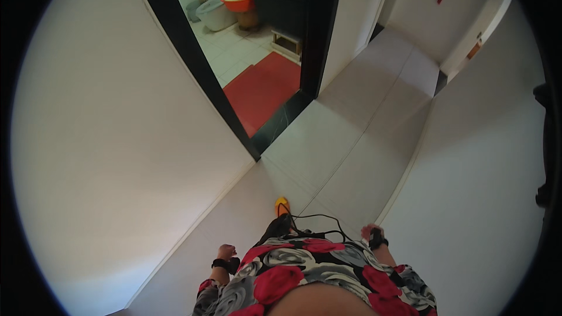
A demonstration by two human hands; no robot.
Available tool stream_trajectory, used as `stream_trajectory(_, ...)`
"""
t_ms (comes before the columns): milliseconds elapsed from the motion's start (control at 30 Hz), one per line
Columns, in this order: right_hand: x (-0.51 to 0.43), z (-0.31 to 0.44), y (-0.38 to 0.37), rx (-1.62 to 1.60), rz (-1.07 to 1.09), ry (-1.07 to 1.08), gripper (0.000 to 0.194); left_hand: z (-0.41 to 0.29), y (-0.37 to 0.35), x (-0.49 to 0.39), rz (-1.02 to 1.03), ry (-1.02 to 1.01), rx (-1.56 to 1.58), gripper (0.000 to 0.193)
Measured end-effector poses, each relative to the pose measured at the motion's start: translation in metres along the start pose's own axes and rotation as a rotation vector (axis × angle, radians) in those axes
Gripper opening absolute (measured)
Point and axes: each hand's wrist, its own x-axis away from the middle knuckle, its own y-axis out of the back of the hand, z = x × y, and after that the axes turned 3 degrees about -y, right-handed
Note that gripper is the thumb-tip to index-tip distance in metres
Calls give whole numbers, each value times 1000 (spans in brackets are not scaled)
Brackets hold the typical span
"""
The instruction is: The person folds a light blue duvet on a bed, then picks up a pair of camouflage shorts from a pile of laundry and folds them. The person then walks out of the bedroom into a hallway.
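At my left side hangs my left hand (227, 252), its fingers curled in and nothing visible in them. A black wrist strap (225, 265) circles that wrist. My right hand (372, 231) hangs at my other side, near the foot of the right wall; its fingers are small and blurred. A black device (376, 238) is strapped at the right wrist. Black cables (322, 216) loop out in front of my floral top (303, 256). Below them shows one orange and yellow shoe (282, 204) on the tiled floor.
Ahead runs a tiled hallway floor (347, 140) between a left wall (131, 140) and a right wall (478, 175). A black door frame (322, 30) opens onto a bathroom with a red mat (268, 92), toilet (217, 13), orange basin (237, 4), dark vanity (279, 8) and low stool (286, 44).
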Motion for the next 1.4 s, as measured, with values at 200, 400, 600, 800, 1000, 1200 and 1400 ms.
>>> stream_trajectory(200, -13, 20, -49, 171, -581, 154, 17, -51, 26, -139, 86, -87, -164, 23)
stream_trajectory(400, -49, 40, -67, 111, -496, 157, 11, -152, 29, -256, -22, -52, -103, 24)
stream_trajectory(600, -101, 68, -34, -25, -581, -29, 10, -253, 6, -316, 51, -218, -256, 26)
stream_trajectory(800, -140, 149, -139, 392, -249, 458, 13, -314, 13, -329, 49, -49, -317, 27)
stream_trajectory(1000, -316, 281, -207, 328, -532, -48, 14, -357, 18, -367, 42, 12, -300, 27)
stream_trajectory(1200, -427, 327, -304, 669, -491, -33, 11, -406, 17, -401, 1, 19, -213, 23)
stream_trajectory(1400, -488, 306, -421, 792, -344, -62, 19, -439, 47, -470, 77, 35, -220, 22)
